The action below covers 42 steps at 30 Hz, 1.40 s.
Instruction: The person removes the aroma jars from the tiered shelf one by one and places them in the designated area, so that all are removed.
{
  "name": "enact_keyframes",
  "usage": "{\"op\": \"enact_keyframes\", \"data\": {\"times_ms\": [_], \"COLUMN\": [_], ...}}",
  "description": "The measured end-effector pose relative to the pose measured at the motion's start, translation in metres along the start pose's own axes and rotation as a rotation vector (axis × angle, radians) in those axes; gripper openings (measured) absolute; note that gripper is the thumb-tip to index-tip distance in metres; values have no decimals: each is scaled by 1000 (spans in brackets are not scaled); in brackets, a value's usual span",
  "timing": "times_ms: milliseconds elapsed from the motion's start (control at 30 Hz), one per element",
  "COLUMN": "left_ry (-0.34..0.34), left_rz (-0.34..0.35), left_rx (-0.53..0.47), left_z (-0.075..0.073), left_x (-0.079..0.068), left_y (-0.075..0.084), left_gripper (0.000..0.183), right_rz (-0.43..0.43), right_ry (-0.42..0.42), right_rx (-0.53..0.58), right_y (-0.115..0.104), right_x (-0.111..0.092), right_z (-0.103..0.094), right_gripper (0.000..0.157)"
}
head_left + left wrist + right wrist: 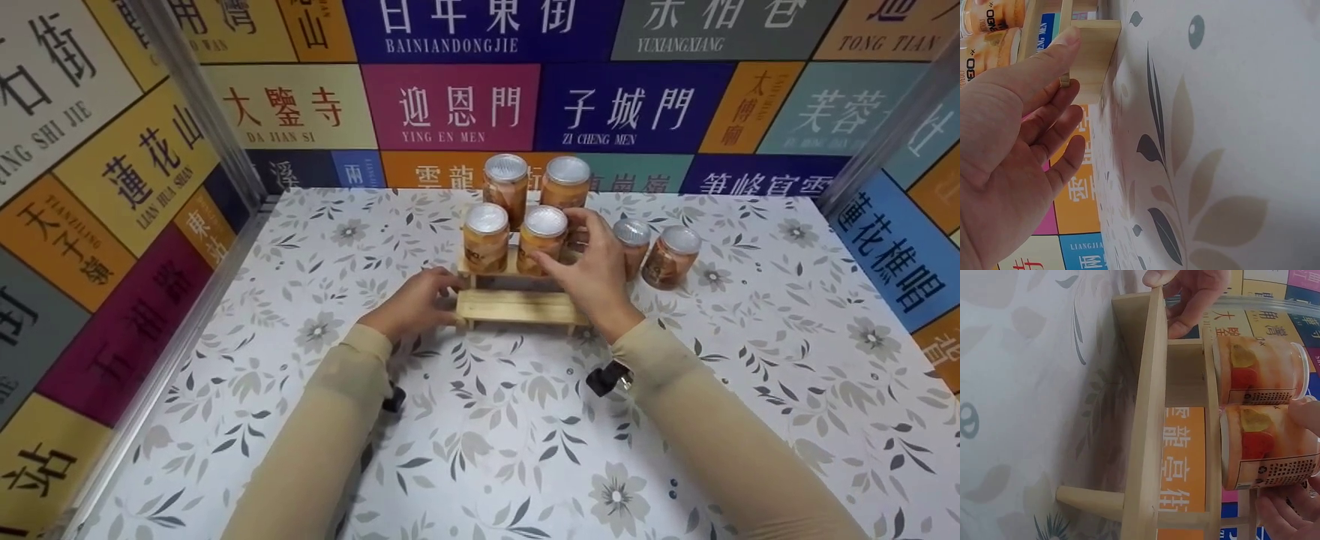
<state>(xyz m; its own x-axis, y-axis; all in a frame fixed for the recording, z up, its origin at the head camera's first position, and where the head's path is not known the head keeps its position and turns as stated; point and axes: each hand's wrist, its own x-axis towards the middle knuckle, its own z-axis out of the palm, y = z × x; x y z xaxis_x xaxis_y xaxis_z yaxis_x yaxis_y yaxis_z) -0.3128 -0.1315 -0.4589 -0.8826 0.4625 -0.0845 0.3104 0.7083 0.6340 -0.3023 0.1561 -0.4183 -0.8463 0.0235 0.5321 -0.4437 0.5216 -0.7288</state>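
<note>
A small tiered wooden stand (517, 306) stands on the table. My left hand (416, 301) pinches the left end of its lowest step, with the thumb (1064, 45) on one face and fingertips on the other. On the middle step are two fruit cans with silver lids, a left can (486, 240) and a right can (541, 241). My right hand (596, 274) grips the right can, thumb at its front and fingers round its far side. In the right wrist view this can (1269, 447) sits upright on the step, close beside the left can (1258, 370).
Two more cans, a left one (505, 184) and a right one (566, 184), stand higher at the back. To the right of the stand, two cans (671, 259) (632, 244) stand on the flower-patterned tablecloth (487, 450). Sign-covered walls (450, 105) enclose the table's back and sides.
</note>
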Motion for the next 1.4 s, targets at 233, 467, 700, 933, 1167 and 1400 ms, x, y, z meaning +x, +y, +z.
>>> {"op": "enact_keyframes", "data": {"times_ms": [233, 467, 700, 933, 1167, 1400], "left_ry": [3, 2, 1, 3, 7, 13], "left_rz": [19, -1, -20, -12, 48, 30], "left_rx": [12, 7, 0, 10, 47, 24], "left_z": [1, 1, 1, 1, -1, 2], "left_x": [0, 0, 0, 0, 2, -1], "left_y": [0, 0, 0, 1, 0, 1], "left_gripper": [56, 62, 61, 60, 57, 59], "right_rz": [17, 35, 51, 102, 125, 140], "right_ry": [9, 27, 59, 70, 78, 55], "right_rx": [67, 71, 58, 107, 61, 19], "right_y": [2, 6, 16, 6, 33, 61], "right_x": [-5, -11, -19, -30, -38, -44], "right_z": [-5, -21, -41, -67, -89, -95], "right_gripper": [67, 65, 66, 67, 68, 68]}}
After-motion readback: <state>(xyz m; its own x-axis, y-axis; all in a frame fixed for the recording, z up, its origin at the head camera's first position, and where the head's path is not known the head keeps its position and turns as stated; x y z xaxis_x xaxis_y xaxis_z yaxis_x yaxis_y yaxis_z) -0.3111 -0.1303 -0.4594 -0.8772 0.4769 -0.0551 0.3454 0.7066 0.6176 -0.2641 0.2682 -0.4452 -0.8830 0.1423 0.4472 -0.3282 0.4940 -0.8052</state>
